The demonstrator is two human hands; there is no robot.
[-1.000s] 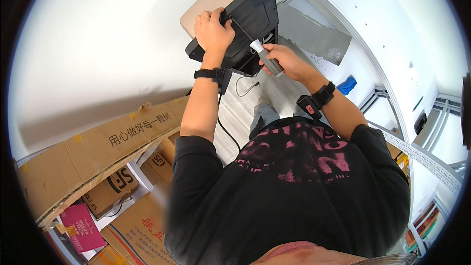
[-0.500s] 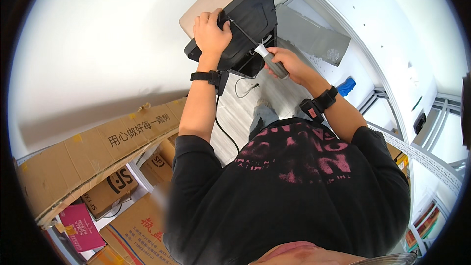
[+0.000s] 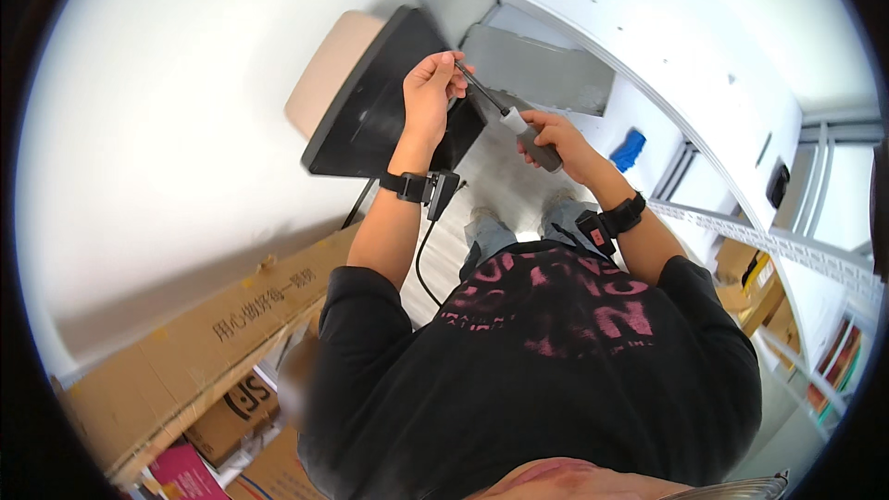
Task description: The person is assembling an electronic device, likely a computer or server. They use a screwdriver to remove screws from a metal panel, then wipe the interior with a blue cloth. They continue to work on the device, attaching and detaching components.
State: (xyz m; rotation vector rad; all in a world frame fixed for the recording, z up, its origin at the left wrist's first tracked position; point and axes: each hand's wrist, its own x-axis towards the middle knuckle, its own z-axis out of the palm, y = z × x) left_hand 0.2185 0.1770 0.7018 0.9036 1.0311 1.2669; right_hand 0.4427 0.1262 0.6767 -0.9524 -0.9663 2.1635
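A screwdriver with a thick grey handle and a long dark shaft is held by the handle in my right hand, its shaft slanting up and left. At the tip, the thumb and fingers of my left hand are pinched together; whatever lies between them is too small to make out. Behind my left hand stands a large black flat panel, tilted, with its face blurred. It is apart from the screwdriver tip. A beige padded-looking board stands behind the panel.
A grey flat sheet lies beyond my hands, beside white metal shelving. Something blue lies to the right. Cardboard boxes stand at lower left near the wall. A black cable hangs from my left wrist device.
My left hand has left the black panel and now pinches at the screwdriver tip. The screwdriver has come away from the panel. My view has shifted, and the panel appears lower and further left.
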